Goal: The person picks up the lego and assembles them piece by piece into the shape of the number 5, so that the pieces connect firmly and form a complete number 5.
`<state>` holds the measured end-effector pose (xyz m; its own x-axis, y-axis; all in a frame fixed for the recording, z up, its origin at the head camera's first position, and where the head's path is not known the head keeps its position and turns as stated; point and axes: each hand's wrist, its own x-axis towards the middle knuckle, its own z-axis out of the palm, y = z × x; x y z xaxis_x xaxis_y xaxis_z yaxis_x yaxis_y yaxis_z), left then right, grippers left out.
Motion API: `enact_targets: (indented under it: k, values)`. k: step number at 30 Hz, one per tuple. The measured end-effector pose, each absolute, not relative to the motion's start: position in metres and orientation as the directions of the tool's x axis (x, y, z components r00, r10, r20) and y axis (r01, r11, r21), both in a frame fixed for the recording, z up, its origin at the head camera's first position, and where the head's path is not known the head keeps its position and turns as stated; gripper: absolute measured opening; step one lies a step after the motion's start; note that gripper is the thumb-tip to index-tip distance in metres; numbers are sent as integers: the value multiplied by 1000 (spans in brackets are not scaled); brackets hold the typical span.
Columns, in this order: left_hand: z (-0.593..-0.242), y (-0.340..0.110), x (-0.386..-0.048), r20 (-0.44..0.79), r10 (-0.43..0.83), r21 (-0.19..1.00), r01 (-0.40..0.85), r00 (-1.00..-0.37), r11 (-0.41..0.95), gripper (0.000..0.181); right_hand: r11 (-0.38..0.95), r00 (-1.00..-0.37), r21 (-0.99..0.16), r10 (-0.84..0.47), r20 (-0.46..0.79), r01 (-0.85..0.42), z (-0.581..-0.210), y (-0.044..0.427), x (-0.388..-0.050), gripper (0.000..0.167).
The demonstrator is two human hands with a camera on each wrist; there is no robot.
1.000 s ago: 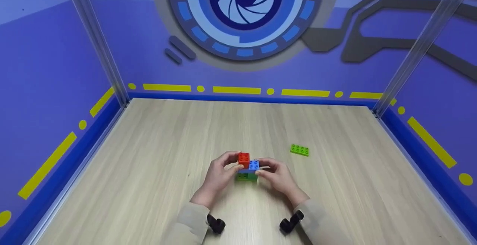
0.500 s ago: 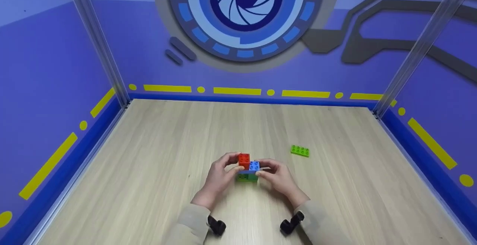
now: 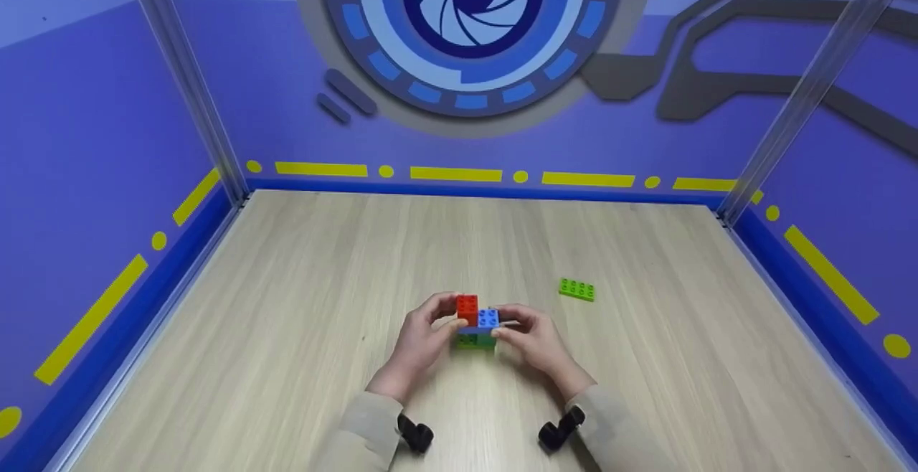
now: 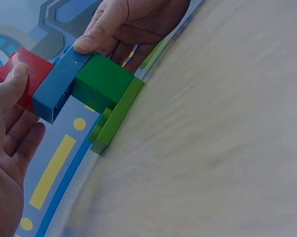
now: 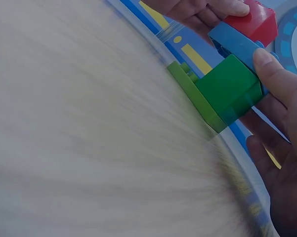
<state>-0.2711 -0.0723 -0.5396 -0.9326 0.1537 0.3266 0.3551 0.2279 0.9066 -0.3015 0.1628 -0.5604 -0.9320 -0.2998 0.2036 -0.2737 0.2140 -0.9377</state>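
My left hand (image 3: pixel 423 339) pinches a red toy building brick (image 3: pixel 467 307) between thumb and fingers. The red brick sits on the left end of a blue brick (image 3: pixel 488 318), whose studs show on the right. With thumb and fingers, my right hand (image 3: pixel 534 339) grips the blue brick's right end. Under that end stands a dark green brick (image 4: pixel 103 81), and the blue brick's left end overhangs it. At the bottom lies a thin light green plate (image 5: pixel 195 95), flat on the table, its left studs bare. My fingers hide the far side of the stack in the head view.
A loose light green plate (image 3: pixel 577 289) lies studs up on the wooden table (image 3: pixel 344 264), behind and right of the stack. Blue-purple panels (image 3: pixel 459 149) wall the table at the back and both sides, with metal posts (image 3: pixel 215 128) at the rear corners.
The red brick and my left fingertips have shifted very slightly left. My right hand and the lower bricks stay nearly still, and the loose plate lies where it was.
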Motion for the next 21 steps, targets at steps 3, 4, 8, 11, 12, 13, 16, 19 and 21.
enact_targets:
  k: [3, 4, 8, 11, 12, 13, 16, 19, 21]
  values:
    - [-539, -73, -271, 327, 158, 903, 357, -932, 240, 44, 227, -934, -936, -297, 196, -268, -559, 163, -301, 37]
    - [-539, -72, -271, 327, 156, 903, 357, -932, 239, 45, 226, -934, -936, -298, 198, -271, -559, 163, -302, 37]
    - [-541, -71, -270, 330, 141, 906, 355, -933, 231, 46, 217, -933, -939, -301, 198, -269, -559, 162, -301, 36]
    - [-542, -70, -269, 327, 130, 913, 348, -936, 214, 47, 218, -935, -939, -298, 194, -264, -559, 161, -300, 36]
    - [-543, -70, -269, 328, 128, 914, 349, -936, 208, 47, 217, -935, -940, -298, 192, -262, -559, 161, -299, 36]
    - [-543, -70, -270, 331, 127, 914, 351, -935, 204, 47, 220, -936, -940, -297, 190, -261, -559, 161, -299, 36]
    - [-543, -70, -270, 329, 130, 919, 349, -935, 183, 47, 227, -937, -940, -300, 181, -254, -559, 161, -299, 36]
    - [-544, -69, -271, 324, 135, 924, 344, -936, 166, 47, 232, -935, -937, -302, 184, -259, -560, 162, -300, 36]
    - [-544, -69, -271, 322, 134, 926, 341, -937, 162, 48, 239, -935, -935, -302, 186, -263, -560, 162, -300, 36]
